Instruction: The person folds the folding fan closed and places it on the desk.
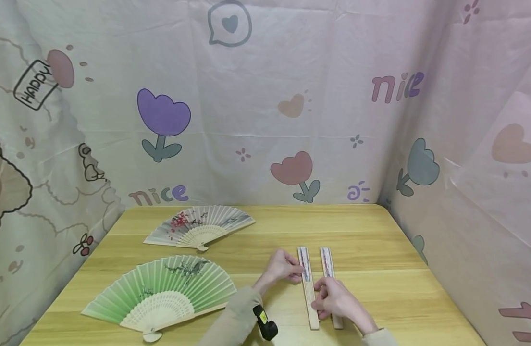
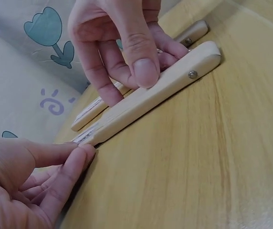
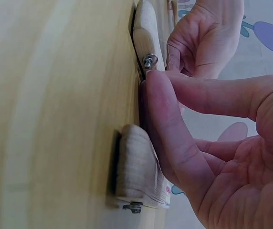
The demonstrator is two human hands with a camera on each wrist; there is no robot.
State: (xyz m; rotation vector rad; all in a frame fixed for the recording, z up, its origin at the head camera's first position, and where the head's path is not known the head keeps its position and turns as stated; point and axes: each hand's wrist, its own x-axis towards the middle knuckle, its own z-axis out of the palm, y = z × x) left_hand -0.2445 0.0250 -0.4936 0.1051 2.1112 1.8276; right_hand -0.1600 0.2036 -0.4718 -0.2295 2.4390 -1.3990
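On the table (image 1: 390,298) before me lies a closed folding fan (image 1: 309,290), pale wooden ribs toward me, printed end away. A second closed fan (image 1: 327,262) lies just to its right, nearly parallel.

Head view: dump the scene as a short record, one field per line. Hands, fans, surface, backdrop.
left hand: left hand pinches the left folded fan at its upper, printed part
right hand: right hand grips the same fan at its lower half
second folded fan: right folded fan, apart from the first, partly hidden by a hand
open fans: green fan, nearer; pale fan with red blossoms, farther; both left
surface: wood-grain table
backdrop: printed cloth
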